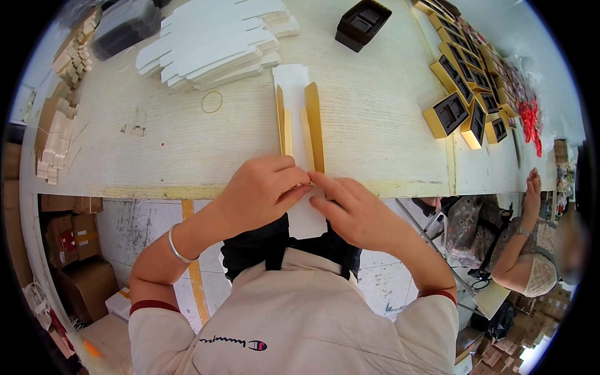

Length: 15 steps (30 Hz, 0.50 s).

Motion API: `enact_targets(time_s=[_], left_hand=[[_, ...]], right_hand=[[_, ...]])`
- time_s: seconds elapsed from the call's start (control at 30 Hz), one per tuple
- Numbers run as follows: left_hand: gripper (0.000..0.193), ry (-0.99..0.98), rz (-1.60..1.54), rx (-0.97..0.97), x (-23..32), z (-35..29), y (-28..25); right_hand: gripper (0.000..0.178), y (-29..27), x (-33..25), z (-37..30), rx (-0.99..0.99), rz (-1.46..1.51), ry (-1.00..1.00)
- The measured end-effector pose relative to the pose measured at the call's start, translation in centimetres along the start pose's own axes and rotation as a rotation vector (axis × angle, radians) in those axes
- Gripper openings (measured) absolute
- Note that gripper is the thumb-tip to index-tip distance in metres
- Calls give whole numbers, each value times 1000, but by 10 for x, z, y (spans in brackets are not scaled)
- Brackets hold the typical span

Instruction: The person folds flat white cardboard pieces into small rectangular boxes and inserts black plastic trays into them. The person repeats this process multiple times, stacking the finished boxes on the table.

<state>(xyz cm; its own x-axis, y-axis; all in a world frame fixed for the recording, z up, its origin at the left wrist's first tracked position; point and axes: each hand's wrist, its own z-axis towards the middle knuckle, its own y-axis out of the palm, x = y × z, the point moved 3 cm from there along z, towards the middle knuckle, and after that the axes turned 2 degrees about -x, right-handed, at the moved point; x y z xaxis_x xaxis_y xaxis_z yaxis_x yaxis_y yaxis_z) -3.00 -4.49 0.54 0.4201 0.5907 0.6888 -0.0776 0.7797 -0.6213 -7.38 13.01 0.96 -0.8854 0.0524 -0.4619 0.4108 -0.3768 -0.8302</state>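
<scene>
A partly folded box blank (300, 134), white inside and gold outside, lies lengthwise in front of me, its near end reaching past the table's front edge. Its two long gold sides stand up. My left hand (265, 187) is closed with fingertips pinching the near part of the blank. Close against it, my right hand (350, 206) also has its thumb and fingers closed on the blank, the fingertips of both hands almost touching. The fingers partly hide the fold between them. A stack of flat white box blanks (215, 40) lies beyond, to the left.
Dark plastic trays (362, 25) sit at the far middle. Gold boxes with dark inserts (447, 115) crowd the right side. Stacked pale pieces (56, 134) line the left edge. A rubber band (212, 101) lies on the table (387, 125). Another person (525, 250) sits at right.
</scene>
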Motion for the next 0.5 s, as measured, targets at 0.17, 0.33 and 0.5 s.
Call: enact_targets(time_s=[0.17,0.33,0.5], left_hand=[[8,-54,-38,-91,6,1,0],[19,-243,-417,-185,0,-1,-12],[19,-296,-200,-204,4,-5,-5]], right_hand=[[38,8,13,-3,150,33,-58],[29,7,19,7,187,270,51],[26,17,18,8,374,581,320]])
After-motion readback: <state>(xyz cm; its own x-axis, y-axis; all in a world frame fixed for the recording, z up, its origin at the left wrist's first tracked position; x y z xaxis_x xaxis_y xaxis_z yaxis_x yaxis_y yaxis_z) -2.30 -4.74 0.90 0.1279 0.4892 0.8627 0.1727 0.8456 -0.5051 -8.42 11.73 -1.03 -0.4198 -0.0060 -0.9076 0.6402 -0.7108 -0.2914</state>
